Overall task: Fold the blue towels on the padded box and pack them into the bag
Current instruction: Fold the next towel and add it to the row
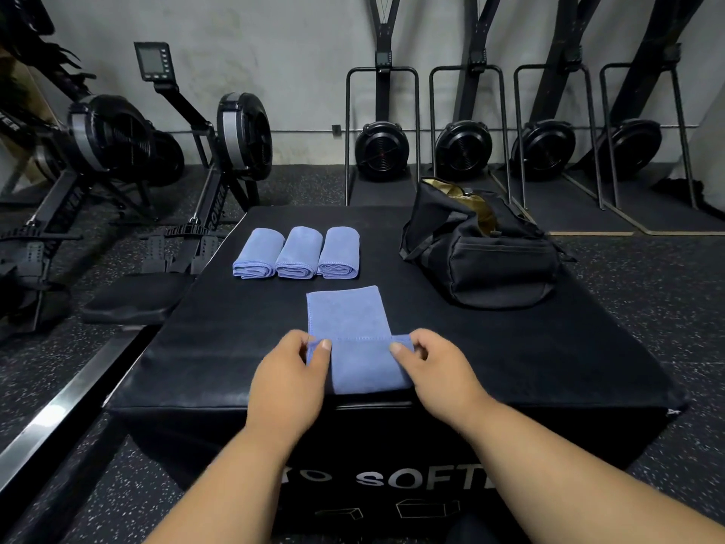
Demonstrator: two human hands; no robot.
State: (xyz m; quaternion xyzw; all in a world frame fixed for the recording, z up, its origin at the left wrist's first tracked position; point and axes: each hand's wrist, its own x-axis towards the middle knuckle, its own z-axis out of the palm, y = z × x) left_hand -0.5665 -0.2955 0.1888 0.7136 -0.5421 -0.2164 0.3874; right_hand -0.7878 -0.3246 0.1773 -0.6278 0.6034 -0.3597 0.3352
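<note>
A blue towel [347, 320] lies in a long strip on the black padded box [219, 347], its near end doubled over toward me. My left hand [290, 371] pinches the left corner of that near fold. My right hand [435, 367] pinches the right corner. Three folded blue towels [297, 252] sit side by side at the far left of the box top. A black bag [482, 249] stands at the far right of the box, its top open and showing a gold lining.
Rowing machines [129, 151] stand on the floor to the left, one seat close to the box's left edge. Upright ski machines with fan wheels [463, 151] line the back wall. Speckled rubber floor surrounds the box.
</note>
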